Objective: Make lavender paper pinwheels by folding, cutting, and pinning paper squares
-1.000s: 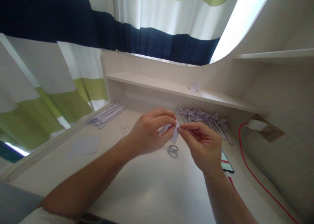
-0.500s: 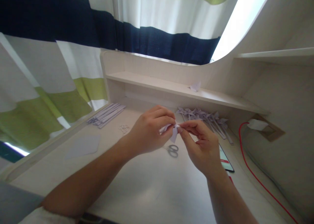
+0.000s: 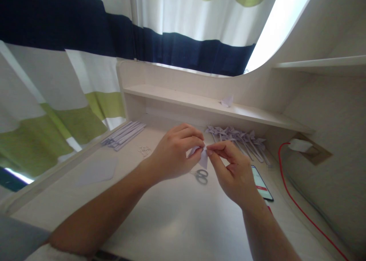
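Observation:
Between my two hands, above the desk, is a small white paper pinwheel (image 3: 203, 161). My left hand (image 3: 178, 151) pinches it from the left with thumb and fingers, which hide much of it. From the right, my right hand (image 3: 230, 165) closes thumb and fingertips on its centre; whatever tiny part lies there is too small to make out. One pale blade hangs below the fingertips. Grey-handled scissors (image 3: 201, 176) lie on the desk just under the hands, their blades pointing left.
Finished-looking paper pinwheels on sticks (image 3: 228, 133) lie at the back right. Rolled paper sticks (image 3: 124, 134) are stacked back left, near small pale bits (image 3: 144, 150) and paper sheets (image 3: 97, 170). A phone (image 3: 263, 184) rests right, a folded paper piece (image 3: 227, 101) on the shelf (image 3: 171, 96). A red cable (image 3: 294, 196) runs along the wall.
My right hand has shifted slightly left, uncovering more of the phone. The hanging paper blade has turned a little. Both hands keep their pinch.

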Tool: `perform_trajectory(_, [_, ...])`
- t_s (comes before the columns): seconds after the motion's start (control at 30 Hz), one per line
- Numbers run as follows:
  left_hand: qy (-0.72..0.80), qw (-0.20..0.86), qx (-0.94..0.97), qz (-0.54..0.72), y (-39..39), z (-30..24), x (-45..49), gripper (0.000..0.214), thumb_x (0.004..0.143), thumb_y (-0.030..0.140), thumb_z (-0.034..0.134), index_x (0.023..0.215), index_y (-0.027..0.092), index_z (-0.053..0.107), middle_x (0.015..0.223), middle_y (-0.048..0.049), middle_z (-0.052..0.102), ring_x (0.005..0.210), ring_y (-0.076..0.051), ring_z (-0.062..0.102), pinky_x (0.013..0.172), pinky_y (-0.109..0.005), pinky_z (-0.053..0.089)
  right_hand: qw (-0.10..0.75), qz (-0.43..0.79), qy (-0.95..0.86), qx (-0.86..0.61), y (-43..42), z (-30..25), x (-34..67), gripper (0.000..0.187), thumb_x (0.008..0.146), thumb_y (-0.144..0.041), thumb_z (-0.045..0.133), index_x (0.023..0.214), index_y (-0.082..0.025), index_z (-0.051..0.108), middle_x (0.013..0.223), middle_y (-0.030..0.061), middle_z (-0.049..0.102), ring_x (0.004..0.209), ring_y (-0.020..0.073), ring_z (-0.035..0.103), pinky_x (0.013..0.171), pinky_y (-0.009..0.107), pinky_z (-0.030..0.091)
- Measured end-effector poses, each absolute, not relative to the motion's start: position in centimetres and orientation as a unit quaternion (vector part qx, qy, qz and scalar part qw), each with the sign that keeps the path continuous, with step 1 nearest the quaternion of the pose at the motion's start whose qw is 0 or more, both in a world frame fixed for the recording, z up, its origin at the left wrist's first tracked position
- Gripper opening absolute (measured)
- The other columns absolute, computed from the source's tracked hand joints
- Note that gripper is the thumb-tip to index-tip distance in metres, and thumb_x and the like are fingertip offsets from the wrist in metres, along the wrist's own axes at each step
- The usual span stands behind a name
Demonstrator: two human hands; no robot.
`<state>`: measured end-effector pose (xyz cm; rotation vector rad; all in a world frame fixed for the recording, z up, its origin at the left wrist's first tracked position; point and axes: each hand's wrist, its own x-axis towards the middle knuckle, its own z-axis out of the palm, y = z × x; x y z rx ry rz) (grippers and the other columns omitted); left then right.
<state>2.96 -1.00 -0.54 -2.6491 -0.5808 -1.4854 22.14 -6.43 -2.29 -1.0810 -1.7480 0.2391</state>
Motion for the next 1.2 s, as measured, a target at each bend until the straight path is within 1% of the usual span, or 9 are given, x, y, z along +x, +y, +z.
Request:
perform_trajectory(0.17, [-0.191,0.021,-0.856,-0.48,-1.0,-0.5,2.9,0.016,0.087,0.007,0.064,0.092,0.019,0.073,0.101,-0.006,0.075,0.1,-0.022,0.065,0.094,-0.04,0.052,0.505,0.108,-0.732,-0.445,-6.3,-2.4,22.2,0.005,0.098,-0.02,0.064,0.1,-0.024,0.067,0.089,0.0003,0.074,0.083,0.0179,0.072,0.076,0.03,0.052])
perform_trajectory(0.3, [-0.19,0.036,-0.854,-0.484,-1.0,-0.4,2.8,0.013,0.089,0.01,0.065,0.092,0.02,0.073,0.101,-0.0067,0.076,0.098,-0.022,0.065,0.093,-0.041,0.052,0.539,0.21,-0.695,-0.428,-6.0,-2.6,22.2,0.005,0.096,-0.026,0.07,0.1,-0.023,0.067,0.092,0.0018,0.075,0.085,0.0184,0.073,0.076,0.03,0.055])
perform_trajectory(0.4, [-0.195,0.062,-0.854,-0.479,-0.9,-0.4,2.8,0.011,0.091,0.015,0.066,0.093,0.021,0.074,0.104,-0.0073,0.076,0.1,-0.023,0.065,0.092,-0.041,0.052,0.567,0.286,-0.654,-0.411,-5.7,-2.7,22.1,0.011,0.094,-0.031,0.074,0.095,-0.021,0.068,0.085,0.0019,0.075,0.08,0.0175,0.072,0.073,0.028,0.057])
perform_trajectory(0.5, [-0.192,0.085,-0.852,-0.48,-0.8,-0.6,2.9,0.01,0.092,0.016,0.067,0.093,0.022,0.074,0.107,-0.0074,0.075,0.102,-0.023,0.065,0.092,-0.041,0.052,0.591,0.339,-0.618,-0.392,-5.4,-2.5,22.1,0.016,0.089,-0.032,0.08,0.094,-0.02,0.07,0.082,0.0021,0.076,0.076,0.0168,0.073,0.069,0.027,0.057])
perform_trajectory(0.6, [-0.18,0.096,-0.849,-0.488,-0.7,-0.8,2.9,0.009,0.091,0.015,0.067,0.093,0.021,0.073,0.104,-0.0077,0.074,0.1,-0.023,0.066,0.09,-0.04,0.053,0.591,0.371,-0.601,-0.389,-5.3,-2.3,22.1,0.017,0.084,-0.031,0.084,0.092,-0.02,0.073,0.079,0.0027,0.078,0.072,0.0169,0.073,0.064,0.026,0.058])
perform_trajectory(0.73, [-0.171,0.098,-0.838,-0.508,-0.7,-0.9,3.0,0.006,0.09,0.015,0.068,0.095,0.02,0.069,0.1,-0.0076,0.074,0.096,-0.022,0.066,0.086,-0.038,0.053,0.597,0.365,-0.595,-0.396,-5.4,-2.2,22.0,0.016,0.081,-0.029,0.086,0.087,-0.019,0.075,0.075,0.0028,0.078,0.067,0.0169,0.072,0.059,0.026,0.057])
perform_trajectory(1.0, [-0.165,0.071,-0.816,-0.549,-1.0,-1.0,3.4,0.016,0.088,0.017,0.07,0.103,0.02,0.064,0.099,-0.0083,0.073,0.094,-0.022,0.067,0.085,-0.038,0.056,0.626,0.314,-0.586,-0.407,-5.6,-2.0,21.8,0.014,0.079,-0.029,0.086,0.082,-0.021,0.074,0.073,0.0018,0.077,0.064,0.0168,0.071,0.058,0.027,0.058])
perform_trajectory(1.1, [-0.163,0.039,-0.81,-0.562,-1.6,-0.6,3.3,0.021,0.086,0.017,0.072,0.106,0.02,0.066,0.101,-0.009,0.073,0.095,-0.022,0.067,0.086,-0.038,0.057,0.633,0.315,-0.582,-0.403,-5.5,-2.0,22.0,0.013,0.079,-0.028,0.085,0.081,-0.021,0.074,0.073,0.0015,0.078,0.064,0.0167,0.072,0.059,0.026,0.058])
perform_trajectory(1.2, [-0.145,-0.024,-0.81,-0.568,-2.0,-0.1,2.8,0.032,0.083,0.021,0.078,0.113,0.021,0.067,0.109,-0.0099,0.073,0.102,-0.023,0.069,0.091,-0.038,0.057,0.644,0.301,-0.577,-0.403,-5.3,-2.1,22.4,0.012,0.08,-0.027,0.084,0.081,-0.021,0.074,0.074,0.0015,0.078,0.064,0.0174,0.072,0.059,0.027,0.06])
